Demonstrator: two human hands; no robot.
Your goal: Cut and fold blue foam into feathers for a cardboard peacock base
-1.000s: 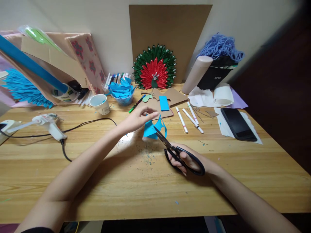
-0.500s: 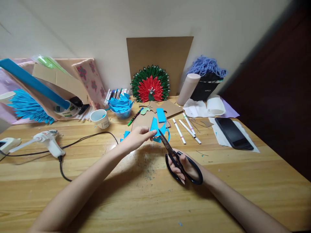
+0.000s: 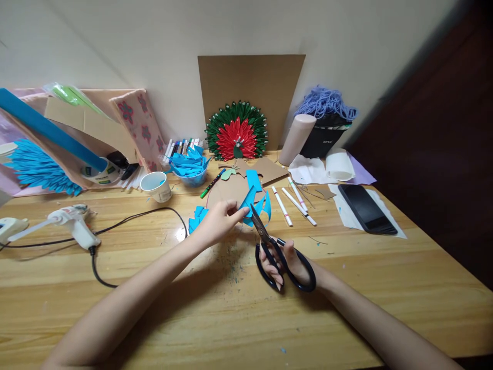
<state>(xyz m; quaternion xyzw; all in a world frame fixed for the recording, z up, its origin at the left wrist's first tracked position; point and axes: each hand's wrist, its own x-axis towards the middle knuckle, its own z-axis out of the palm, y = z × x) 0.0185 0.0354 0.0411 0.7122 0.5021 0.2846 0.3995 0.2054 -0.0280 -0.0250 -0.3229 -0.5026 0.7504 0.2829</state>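
Observation:
Between the thumb and fingers of my left hand (image 3: 223,220) is a small piece of blue paper (image 3: 250,197), its pointed end sticking up. My right hand (image 3: 283,262) has its fingers through the black handles of a pair of scissors (image 3: 262,229). The scissor tips are right by the held paper, with the blades only slightly apart. Behind them, blue scraps (image 3: 265,205) and a blue strip (image 3: 253,181) lie on a brown cardboard piece (image 3: 223,192). More cut blue pieces (image 3: 197,220) lie left of my left wrist.
A glue gun (image 3: 77,223) with its black cord is on the left, near a paper cup (image 3: 156,187) and a bowl of blue pieces (image 3: 191,173). White markers (image 3: 282,206) and a phone (image 3: 367,209) lie right. A red-green peacock craft (image 3: 238,136) stands behind.
The blue paper in my left hand has turned and now shows a narrower, pointed shape. The scissors have shifted slightly left and their handles have moved a little. The whole view has shifted slightly.

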